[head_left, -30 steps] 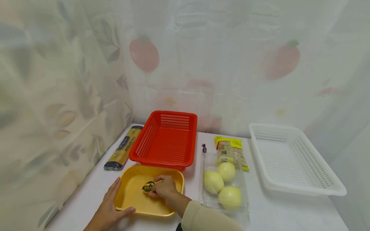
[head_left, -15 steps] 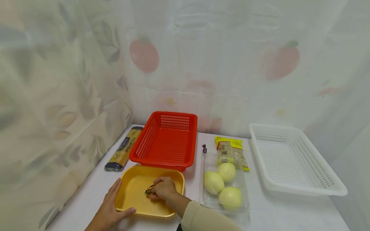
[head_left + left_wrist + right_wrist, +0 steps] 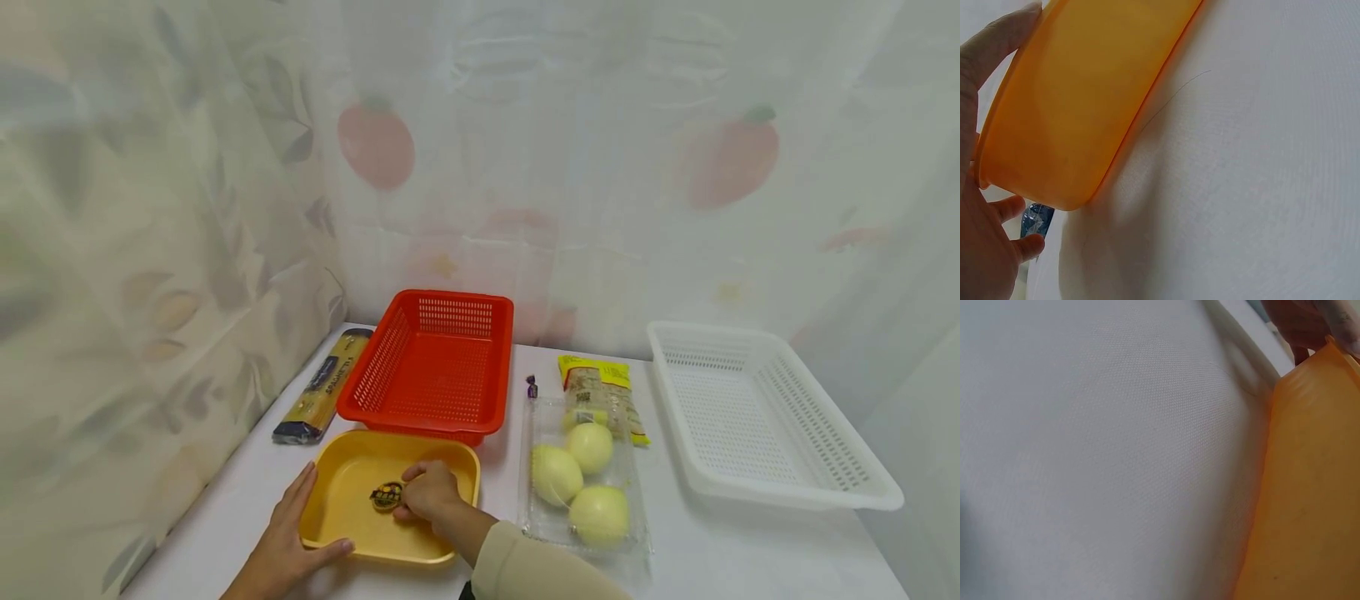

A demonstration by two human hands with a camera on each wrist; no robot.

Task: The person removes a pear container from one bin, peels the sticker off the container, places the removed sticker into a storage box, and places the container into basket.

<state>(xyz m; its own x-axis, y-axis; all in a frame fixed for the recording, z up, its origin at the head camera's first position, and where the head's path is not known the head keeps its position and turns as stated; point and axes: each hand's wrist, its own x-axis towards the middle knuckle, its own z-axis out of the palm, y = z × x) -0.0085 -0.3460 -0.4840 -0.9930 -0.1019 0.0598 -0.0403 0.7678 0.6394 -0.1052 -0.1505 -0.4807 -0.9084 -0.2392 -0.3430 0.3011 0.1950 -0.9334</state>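
Observation:
Inside a yellow plastic basin (image 3: 337, 475), my right hand (image 3: 431, 493) is low with its fingers bent. Thumb and fingertips pinch the right edge of a small round piece with a black-and-gold printed label (image 3: 387, 497); its kind is unclear. My left hand (image 3: 281, 537) rests against the basin's near left corner, fingers fairly straight along the left rim and thumb along the front rim. In the left wrist view the left thumb (image 3: 1007, 34) touches the rim, and the other fingers reach past the basin wall. The right wrist view shows the basin's outer wall, without the right hand's fingertips.
A red basket (image 3: 442, 367) stands right behind the basin, with a spaghetti pack (image 3: 322, 392) to its left. Rightward lie a purple-wrapped candy (image 3: 532, 387), a clear tray (image 3: 540, 525) of pale round produce, a yellow-topped bag (image 3: 596, 375) and a white basket (image 3: 738, 417).
The round piece tilted nearly edge-on half a second ago; its label now faces up again. My right hand has barely shifted, and the left hand stays at the basin.

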